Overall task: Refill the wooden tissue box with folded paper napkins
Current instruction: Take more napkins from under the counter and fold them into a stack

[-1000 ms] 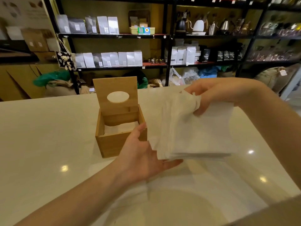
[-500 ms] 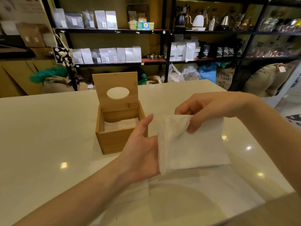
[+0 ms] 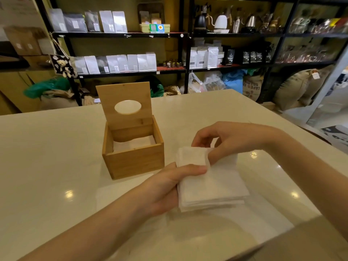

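Observation:
The wooden tissue box point(image 3: 135, 162) stands on the white table point(image 3: 47, 157), its lid point(image 3: 124, 104) with an oval hole hinged upright at the back. White napkins lie low inside the box. To its right, just above the table, my left hand point(image 3: 165, 187) grips the left edge of a stack of folded white napkins point(image 3: 212, 183), thumb on top. My right hand point(image 3: 231, 140) is over the stack's far edge, its fingers pinching the top napkin's upper part.
A flat white sheet point(image 3: 113, 193) lies on the table under my left wrist. Behind the table stand black shelves point(image 3: 120, 34) with bags, kettles and jars. Sacks point(image 3: 299, 87) sit on the floor at the right.
The loose, fanned napkins have been gathered into a flat, squared stack and lowered toward the table. My right hand came down onto the stack's far edge; my left thumb closed over it.

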